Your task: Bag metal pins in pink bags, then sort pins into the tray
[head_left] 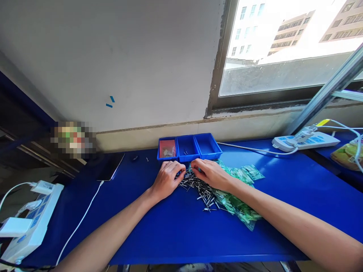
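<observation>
Pinching a rivet, fingers closed on it!
Left hand and right hand meet above the pile, green bags alongside.

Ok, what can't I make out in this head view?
All in the head view:
Thin piece between left hand and right hand: too small, partly hidden by them.
Metal pins beneath the right hand: covered by it.
Contents of the red packet: too small.
Bag: cut off by right edge.

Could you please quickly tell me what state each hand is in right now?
Left hand: closed in a pinch, apparently on a thin metal piece.
Right hand: also closed in a pinch; what it holds is too small to tell.
</observation>
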{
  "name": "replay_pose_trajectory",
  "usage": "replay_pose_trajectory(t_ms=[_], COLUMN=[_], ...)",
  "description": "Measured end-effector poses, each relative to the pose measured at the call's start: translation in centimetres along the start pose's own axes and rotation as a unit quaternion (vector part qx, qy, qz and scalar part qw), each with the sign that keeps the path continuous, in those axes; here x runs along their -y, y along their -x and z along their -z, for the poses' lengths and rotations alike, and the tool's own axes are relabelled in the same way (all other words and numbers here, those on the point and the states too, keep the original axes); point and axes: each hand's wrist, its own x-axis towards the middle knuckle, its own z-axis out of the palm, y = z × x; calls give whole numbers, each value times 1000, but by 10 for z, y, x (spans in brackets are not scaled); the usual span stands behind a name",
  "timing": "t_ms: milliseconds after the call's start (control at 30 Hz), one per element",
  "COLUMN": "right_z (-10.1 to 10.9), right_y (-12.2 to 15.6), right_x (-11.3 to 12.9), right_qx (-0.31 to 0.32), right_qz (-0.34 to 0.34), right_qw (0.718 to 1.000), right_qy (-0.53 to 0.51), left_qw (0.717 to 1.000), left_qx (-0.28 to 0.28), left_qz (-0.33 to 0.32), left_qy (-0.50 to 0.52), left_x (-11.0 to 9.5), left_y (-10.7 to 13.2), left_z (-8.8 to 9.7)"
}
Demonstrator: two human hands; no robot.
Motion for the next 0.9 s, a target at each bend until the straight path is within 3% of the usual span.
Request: replay_pose_trajectory(t_ms=[900], right_z=[-2], right_y=[1], right_x=[-3], right_qx=[13], right_qz=[14], right_qw=[1000], right_qy=[10], left_qw=[1000], left_qx=[2], left_qz=[2], left_qy=[1], left_x=[-1], left_y=[0], left_z=[0])
